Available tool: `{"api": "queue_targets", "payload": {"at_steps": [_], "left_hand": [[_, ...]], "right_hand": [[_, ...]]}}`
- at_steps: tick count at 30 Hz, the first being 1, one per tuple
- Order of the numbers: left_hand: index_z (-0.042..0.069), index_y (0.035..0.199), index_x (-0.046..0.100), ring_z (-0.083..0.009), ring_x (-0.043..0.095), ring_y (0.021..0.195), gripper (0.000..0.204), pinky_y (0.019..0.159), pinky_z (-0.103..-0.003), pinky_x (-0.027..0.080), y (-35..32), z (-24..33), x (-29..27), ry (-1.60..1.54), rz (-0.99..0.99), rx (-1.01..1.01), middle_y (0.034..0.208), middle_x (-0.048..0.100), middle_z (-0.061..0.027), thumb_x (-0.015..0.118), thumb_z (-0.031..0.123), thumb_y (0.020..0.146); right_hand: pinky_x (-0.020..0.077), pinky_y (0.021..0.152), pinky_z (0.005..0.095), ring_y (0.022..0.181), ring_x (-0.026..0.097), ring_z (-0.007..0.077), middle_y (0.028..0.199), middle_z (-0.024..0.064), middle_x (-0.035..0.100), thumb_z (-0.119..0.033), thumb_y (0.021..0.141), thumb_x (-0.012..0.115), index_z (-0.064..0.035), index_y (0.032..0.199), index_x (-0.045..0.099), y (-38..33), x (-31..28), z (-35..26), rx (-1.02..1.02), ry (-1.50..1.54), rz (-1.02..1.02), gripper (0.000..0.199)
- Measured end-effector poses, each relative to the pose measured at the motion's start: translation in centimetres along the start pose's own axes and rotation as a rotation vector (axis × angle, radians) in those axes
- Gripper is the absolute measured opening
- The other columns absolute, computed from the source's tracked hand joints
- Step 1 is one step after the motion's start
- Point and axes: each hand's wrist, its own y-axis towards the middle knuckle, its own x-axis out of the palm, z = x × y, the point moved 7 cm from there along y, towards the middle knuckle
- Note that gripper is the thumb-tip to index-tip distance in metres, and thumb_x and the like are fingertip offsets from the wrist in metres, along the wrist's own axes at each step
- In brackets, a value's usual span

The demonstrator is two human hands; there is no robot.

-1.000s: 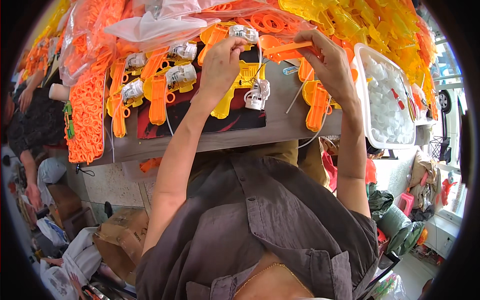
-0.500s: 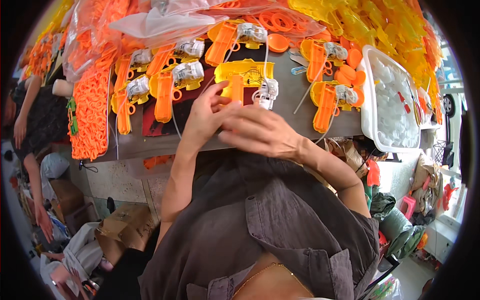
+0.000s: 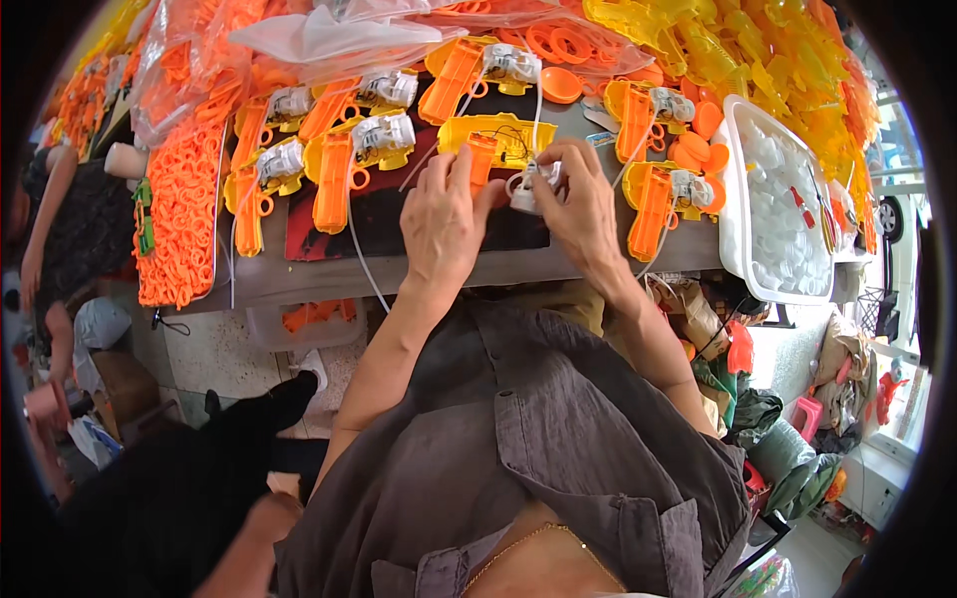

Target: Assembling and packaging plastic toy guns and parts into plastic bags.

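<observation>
Nearest me, at the bottom of the frame, is the wearer's dark grey shirt (image 3: 429,429). Both hands work at the centre. The left hand (image 3: 442,224) has its fingers bent over the handle area, thumb apart from them; I cannot tell whether it grips or only presses. The right hand (image 3: 581,204) pinches a white mechanism unit (image 3: 524,194) between thumb and fingers.

Just above the hands, in the upper centre, I see the yellow toy-gun shell half (image 3: 461,131), lying open side up. It is bright, glossy plastic, its barrel part running crosswise, with thin dark wires (image 3: 513,148) looping inside. A flat, plain orange insert (image 3: 482,154) sits by its handle, partly covered by the left fingers. The white unit is rounded and chunky, partly hidden by the right fingers.

Beneath is a dark, red-streaked mat (image 3: 309,234) on the grey worktop (image 3: 319,279). Farther up, similar yellow-and-orange assemblies (image 3: 333,179) carry white units. At right stands a white tub (image 3: 731,199); yellow shells (image 3: 718,50) heap at upper right.
</observation>
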Motion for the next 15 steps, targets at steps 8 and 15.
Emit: {"api": "queue_targets", "payload": {"at_steps": [8, 15], "left_hand": [[0.002, 0.122, 0.058, -0.0261, 0.061, 0.094, 0.048, 0.080, -0.036, 0.050, -0.1, -0.7, -0.4, -0.053, 0.022, 0.101, 0.104, 0.057, -0.0100, 0.074, 0.016, 0.079], [0.007, 0.114, 0.065, -0.0268, 0.053, 0.101, 0.036, 0.089, -0.039, 0.043, -0.2, -0.5, 0.0, 0.045, 0.123, 0.049, 0.105, 0.061, -0.0061, 0.073, 0.010, 0.078]], "right_hand": [[0.0452, 0.083, 0.0392, 0.096, 0.056, 0.0275, 0.097, 0.0085, 0.060, -0.016, 0.085, 0.064, -0.0058, 0.098, 0.065, 4.2, 1.5, 0.0, -0.230, -0.259, -0.203, 0.017], [0.0364, 0.097, 0.0422, 0.110, 0.048, 0.0269, 0.115, 0.0064, 0.055, -0.012, 0.086, 0.064, -0.0102, 0.106, 0.070, 3.9, 2.4, -0.4, -0.275, -0.201, -0.177, 0.021]]}}
